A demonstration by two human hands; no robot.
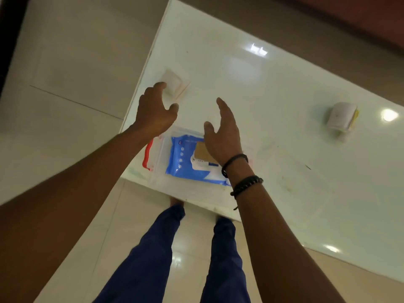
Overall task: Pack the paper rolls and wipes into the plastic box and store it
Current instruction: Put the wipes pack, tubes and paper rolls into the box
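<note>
Your clear plastic box [160, 154] sits at the near left corner of the white bench [273, 84], its red latch [147, 155] on the side toward the bench's left edge. Inside it a blue pack of wipes [185, 158] lies flat, with a white and tan label showing on top. The right part of the pack and box is hidden behind your right wrist.

Your left hand [154, 110] hovers above the bench just beyond the box, fingers spread and curled, holding nothing. Its fingertips are close to a small white packet of paper [175, 85] that lies near the left edge of the bench; whether they touch it you cannot tell from here. Your right hand [223, 132] is held over the far side of the box, open with the thumb out and the fingers pointing away from you, also empty. Two dark bracelets [240, 173] circle that wrist.

Well apart from all this, toward the far right of the bench, a white paper roll [341, 117] with a yellow edge lies on its own. The frame is blurred, so its exact shape is hard to make out.

The bench top is glossy and shows bright light reflections. Below its near edge you see your dark blue trousers [157, 254] and the pale tiled floor [65, 62].
</note>
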